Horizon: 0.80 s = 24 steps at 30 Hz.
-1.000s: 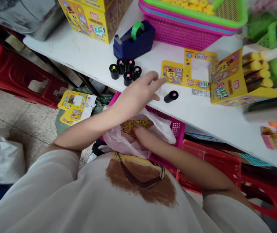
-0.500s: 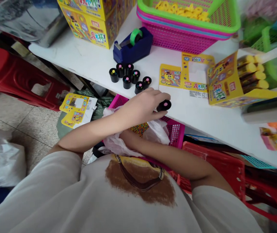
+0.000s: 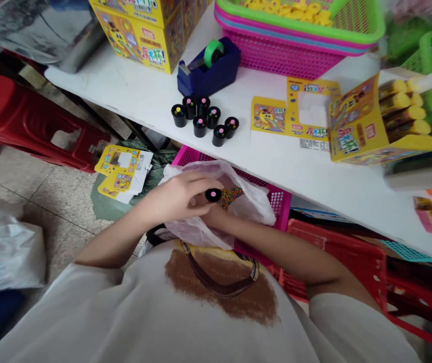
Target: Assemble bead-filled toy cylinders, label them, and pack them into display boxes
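Note:
My left hand grips a small black cup with a pink piece in its top, held over an open white plastic bag. Inside the bag lie many tiny multicoloured beads. My right hand reaches into the bag, below and behind the left; its fingers are hidden, so what it holds does not show. On the table edge beyond, several more black cups stand upright in a group, with pink or yellow pieces in their tops.
The bag sits in a pink basket below the white table. On the table are a blue tape dispenser, stacked baskets, a flattened yellow carton and an open box of yellow-capped tubes. Red stools stand at the left.
My left hand has moved from the table edge down and left to above the bag, carrying the black cup. The right hand stays in the bag.

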{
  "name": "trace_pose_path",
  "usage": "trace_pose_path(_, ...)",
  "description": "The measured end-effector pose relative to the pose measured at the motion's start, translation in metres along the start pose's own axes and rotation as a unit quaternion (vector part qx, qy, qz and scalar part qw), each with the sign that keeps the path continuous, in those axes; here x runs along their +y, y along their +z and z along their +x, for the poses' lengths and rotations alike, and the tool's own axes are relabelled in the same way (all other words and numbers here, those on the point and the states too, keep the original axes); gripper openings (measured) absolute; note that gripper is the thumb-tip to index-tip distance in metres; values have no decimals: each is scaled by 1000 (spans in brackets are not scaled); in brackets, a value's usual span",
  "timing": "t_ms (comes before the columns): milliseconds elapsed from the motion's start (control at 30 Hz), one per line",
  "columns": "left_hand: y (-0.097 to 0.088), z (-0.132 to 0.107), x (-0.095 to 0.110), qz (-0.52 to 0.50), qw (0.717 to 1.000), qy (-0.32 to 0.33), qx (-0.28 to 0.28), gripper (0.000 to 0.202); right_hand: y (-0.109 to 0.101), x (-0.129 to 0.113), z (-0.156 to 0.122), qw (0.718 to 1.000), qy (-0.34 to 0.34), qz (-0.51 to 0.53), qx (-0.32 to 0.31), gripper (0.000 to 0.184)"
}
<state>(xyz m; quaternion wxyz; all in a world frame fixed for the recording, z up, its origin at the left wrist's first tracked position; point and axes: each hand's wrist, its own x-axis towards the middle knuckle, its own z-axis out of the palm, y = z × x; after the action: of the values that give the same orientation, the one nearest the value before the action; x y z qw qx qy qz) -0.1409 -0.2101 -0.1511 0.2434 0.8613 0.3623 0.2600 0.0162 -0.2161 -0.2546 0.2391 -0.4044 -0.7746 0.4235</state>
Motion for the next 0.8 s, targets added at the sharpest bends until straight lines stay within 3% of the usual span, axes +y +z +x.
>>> trace_pose_path(133,-2,-14,-13,2,998,-56,-9,25,-26,9,-18,999,13,24,-36,19)
trace_pose_path(267,10,-18,-21,-26,990,-87,-106,25,-61,7,-44,999,29,10,37,34)
trace_pose_path(367,25,-16,-22,-30,984,-96,-144,26,-72,-1,-51,996,-15,-42,77,43)
trace_pose_path(467,36,-13,-23,-41,986,-94,-129,22,-72,-8,-50,991,-64,-85,75,51)
trace_pose_path(667,44,-13,-25,-59,990,-78,-101,24,-73,-16,-45,996,-33,-67,58,29)
trace_pose_path(800,48,-14,-24,-64,992,-76,-73,24,-79,-21,-48,988,-92,-100,72,35)
